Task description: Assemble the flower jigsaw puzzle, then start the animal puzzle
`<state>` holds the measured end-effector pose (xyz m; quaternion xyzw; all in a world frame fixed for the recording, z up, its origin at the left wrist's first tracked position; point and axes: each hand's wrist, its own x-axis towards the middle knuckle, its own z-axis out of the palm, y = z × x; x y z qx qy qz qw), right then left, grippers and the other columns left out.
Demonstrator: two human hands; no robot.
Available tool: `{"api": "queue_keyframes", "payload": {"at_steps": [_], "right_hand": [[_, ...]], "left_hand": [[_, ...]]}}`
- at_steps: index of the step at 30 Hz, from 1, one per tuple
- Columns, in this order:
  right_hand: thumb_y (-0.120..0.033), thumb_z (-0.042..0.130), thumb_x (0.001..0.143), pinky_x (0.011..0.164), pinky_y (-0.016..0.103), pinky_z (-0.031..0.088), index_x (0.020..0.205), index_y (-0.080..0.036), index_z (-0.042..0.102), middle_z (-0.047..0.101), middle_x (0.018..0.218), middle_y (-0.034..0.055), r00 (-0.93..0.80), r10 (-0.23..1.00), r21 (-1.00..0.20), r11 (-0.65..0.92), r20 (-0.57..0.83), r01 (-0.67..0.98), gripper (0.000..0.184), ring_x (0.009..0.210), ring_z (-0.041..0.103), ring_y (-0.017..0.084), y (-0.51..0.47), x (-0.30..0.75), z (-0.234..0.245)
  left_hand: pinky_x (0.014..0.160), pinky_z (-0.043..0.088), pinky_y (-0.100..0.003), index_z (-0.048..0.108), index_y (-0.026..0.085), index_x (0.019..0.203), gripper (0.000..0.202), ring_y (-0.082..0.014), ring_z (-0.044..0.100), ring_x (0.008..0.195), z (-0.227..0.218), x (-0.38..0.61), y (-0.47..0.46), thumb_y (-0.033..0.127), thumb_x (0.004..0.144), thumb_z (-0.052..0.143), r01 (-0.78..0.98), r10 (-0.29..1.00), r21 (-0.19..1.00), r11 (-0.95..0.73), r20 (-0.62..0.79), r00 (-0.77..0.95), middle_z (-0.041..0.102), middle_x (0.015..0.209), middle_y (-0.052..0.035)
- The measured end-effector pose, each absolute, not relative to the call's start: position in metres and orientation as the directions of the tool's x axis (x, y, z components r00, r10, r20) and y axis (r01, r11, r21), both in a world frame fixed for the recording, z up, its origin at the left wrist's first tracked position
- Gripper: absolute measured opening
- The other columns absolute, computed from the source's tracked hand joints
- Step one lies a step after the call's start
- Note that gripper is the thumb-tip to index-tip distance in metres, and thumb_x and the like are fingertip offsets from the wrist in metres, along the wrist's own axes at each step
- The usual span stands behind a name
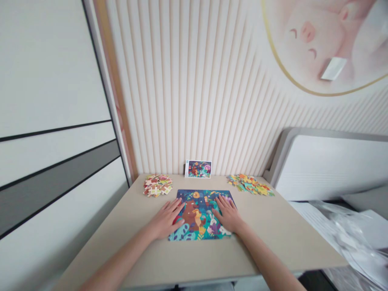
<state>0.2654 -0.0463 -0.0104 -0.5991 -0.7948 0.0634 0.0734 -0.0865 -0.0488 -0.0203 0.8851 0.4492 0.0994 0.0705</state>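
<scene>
Bare forearms (269, 260) reach in from the near edge, one to each side, over a wide pale bench (279, 238) that carries everything in use. On it, in the middle and straight ahead of the person, lies the brightly coloured puzzle (198, 223), flat, its picture of animals and plants looking whole from side to side; the joins are too small to tell. Both hands lie on it palm down, spread flat and pinching nothing: the left hand (166, 220) across its left edge, the right hand (229, 215) across its right. How hard they bear down cannot be told. To handle it well, I would keep the weight even and straight down — a shove inward from both sides could buckle the sheet, and a drag outward could part it. Broad palms suit this better than fingertips, since they spread the load over many joins at once. Beyond the puzzle sit a pile of loose pieces at the far right (251, 185) and another pile at the far left (157, 186), both well apart from the fingers, so keeping the wrists low and the elbows quiet should leave them undisturbed. Smallest is the picture card (199, 169), upright behind the puzzle — handy for checking the design at a glance.
</scene>
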Motion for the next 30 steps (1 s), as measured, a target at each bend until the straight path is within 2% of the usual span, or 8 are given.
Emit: {"api": "queue_keyframes", "payload": {"at_steps": [4,11,17,21,24,26,27,30], "right_hand": [[-0.068,0.015,0.1,0.124,0.045,0.0,0.162,-0.019,0.024,0.015,0.169,0.0079,-0.265,0.964,-0.178,0.266,0.032,0.947,0.08,0.157,0.01,0.023,-0.049,0.263,-0.008],[-0.068,0.014,0.1,0.125,0.044,0.0,0.161,-0.019,0.027,0.016,0.169,0.0079,-0.262,0.964,-0.185,0.264,0.035,0.947,0.08,0.157,0.009,0.022,-0.051,0.263,-0.005],[-0.069,0.015,0.1,0.126,0.047,0.0,0.161,-0.016,0.027,0.014,0.168,0.0095,-0.276,0.961,-0.227,0.276,0.033,0.934,0.082,0.157,0.01,0.025,-0.067,0.263,-0.002],[-0.069,0.021,0.1,0.126,0.049,0.001,0.162,-0.019,0.025,0.013,0.169,0.0084,-0.335,0.942,-0.296,0.314,-0.022,0.902,0.08,0.157,0.008,0.027,-0.084,0.274,0.008],[-0.064,0.023,0.102,0.127,0.043,0.011,0.161,-0.027,0.027,0.02,0.168,0.0029,-0.431,0.902,-0.41,0.38,-0.034,0.829,0.071,0.156,0.015,0.024,-0.085,0.301,0.017],[-0.062,0.022,0.103,0.125,0.039,0.02,0.16,-0.029,0.031,0.024,0.168,0.0024,-0.352,0.936,-0.429,0.322,0.011,0.844,0.067,0.154,0.023,0.022,-0.071,0.332,0.019],[-0.062,0.023,0.102,0.125,0.039,0.021,0.159,-0.027,0.033,0.024,0.168,0.004,-0.261,0.964,-0.391,0.261,0.055,0.883,0.068,0.154,0.023,0.022,-0.06,0.351,0.019],[-0.065,0.031,0.099,0.125,0.047,0.011,0.158,-0.022,0.036,0.022,0.168,0.0094,0.029,0.982,-0.201,0.01,0.189,0.979,0.073,0.155,0.015,0.028,-0.015,0.417,0.014]], "left_hand": [[0.126,0.013,-0.049,0.03,0.024,0.159,0.073,-0.0257,0.017,0.156,-0.019,-0.086,-0.051,0.067,0.1,0.031,0.796,0.823,0.21,-0.568,0.124,0.554,0.018,0.168,-0.0075],[0.126,0.016,-0.05,0.032,0.024,0.159,0.072,-0.0267,0.019,0.155,-0.021,-0.086,-0.051,0.067,0.1,0.032,0.8,0.82,0.183,-0.572,0.132,0.557,0.022,0.167,-0.0087],[0.124,0.025,-0.051,0.041,0.026,0.155,0.066,-0.0305,0.032,0.15,-0.021,-0.091,-0.06,0.06,0.099,0.042,0.764,0.784,0.185,-0.619,0.211,0.584,0.034,0.163,-0.0085],[0.119,0.036,-0.048,0.045,0.034,0.152,0.061,-0.0309,0.041,0.143,-0.019,-0.092,-0.07,0.054,0.095,0.053,0.739,0.762,0.203,-0.642,0.266,0.59,0.044,0.157,-0.0044],[0.117,0.04,-0.046,0.037,0.036,0.156,0.067,-0.0298,0.044,0.141,-0.022,-0.088,-0.074,0.051,0.093,0.057,0.749,0.766,0.192,-0.635,0.284,0.577,0.043,0.157,-0.0037],[0.116,0.041,-0.048,0.03,0.036,0.158,0.074,-0.0319,0.041,0.143,-0.027,-0.084,-0.073,0.052,0.092,0.059,0.775,0.774,0.156,-0.612,0.32,0.547,0.036,0.162,-0.0043],[0.116,0.039,-0.051,0.028,0.036,0.159,0.077,-0.0341,0.039,0.145,-0.03,-0.082,-0.072,0.054,0.091,0.059,0.784,0.77,0.13,-0.606,0.34,0.539,0.032,0.164,-0.0048],[0.118,0.034,-0.057,0.024,0.038,0.16,0.084,-0.0376,0.034,0.148,-0.033,-0.079,-0.064,0.061,0.088,0.06,0.776,0.742,0.051,-0.628,0.339,0.578,0.025,0.167,-0.0057]]}}
